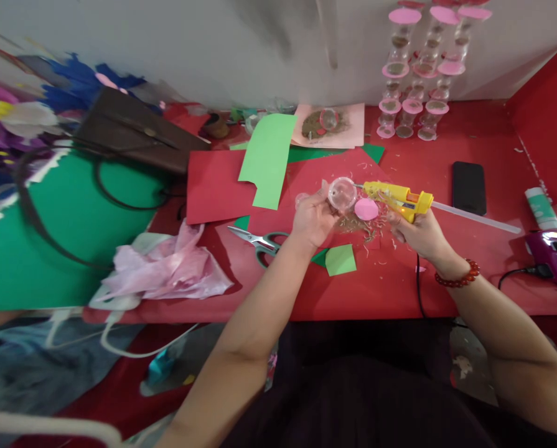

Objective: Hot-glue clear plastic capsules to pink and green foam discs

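My left hand (pixel 314 219) holds a small clear plastic cup (pixel 342 193) with its round opening turned up. In my right hand (pixel 421 233) is a yellow hot glue gun (pixel 394 194), my fingers wrapped round its handle. The gun's nozzle points left and meets or nearly meets the cup's rim; I cannot tell which. A long translucent glue stick (pixel 481 218) sticks out of the gun's back. Just below the nozzle shows a round pink paper disc (pixel 366 209). Thin curly shreds (pixel 365 233) lie under and around both hands.
Scissors (pixel 259 241), a light green paper sheet (pixel 269 162) and red card (pixel 215 186) lie left. Stacked clear cups with pink discs (pixel 411 106) stand at the back right. A black phone (pixel 468 188), glue tube (pixel 542 208) and purple socket box (pixel 554 256) are right; a pink plastic bag (pixel 170 267) is left.
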Tool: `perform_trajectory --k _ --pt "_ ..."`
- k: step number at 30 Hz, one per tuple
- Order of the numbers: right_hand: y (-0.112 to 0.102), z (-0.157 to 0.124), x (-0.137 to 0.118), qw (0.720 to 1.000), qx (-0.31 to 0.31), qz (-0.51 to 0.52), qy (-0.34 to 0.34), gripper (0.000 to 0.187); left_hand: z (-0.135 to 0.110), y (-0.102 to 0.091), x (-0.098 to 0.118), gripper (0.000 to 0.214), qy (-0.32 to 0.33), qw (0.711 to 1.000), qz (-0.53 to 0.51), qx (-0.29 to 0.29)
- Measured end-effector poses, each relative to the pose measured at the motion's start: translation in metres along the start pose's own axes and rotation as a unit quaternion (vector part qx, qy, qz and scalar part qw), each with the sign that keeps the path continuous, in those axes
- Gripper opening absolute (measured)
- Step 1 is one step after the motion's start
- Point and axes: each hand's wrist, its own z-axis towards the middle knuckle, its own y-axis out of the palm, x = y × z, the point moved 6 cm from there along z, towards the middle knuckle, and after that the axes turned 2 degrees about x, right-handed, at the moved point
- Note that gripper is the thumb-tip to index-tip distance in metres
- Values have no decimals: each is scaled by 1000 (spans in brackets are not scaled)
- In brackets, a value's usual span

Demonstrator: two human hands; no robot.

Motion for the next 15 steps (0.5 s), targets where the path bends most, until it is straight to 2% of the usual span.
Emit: perform_trajectory --k 8,15 --pt "4 -1 -5 1000 -12 -1 -7 43 -3 1 7 22 23 1000 -9 6" --pt "2 -2 1 1000 -8 -12 -2 41 -2 -1 6 16 19 1000 -15 13"
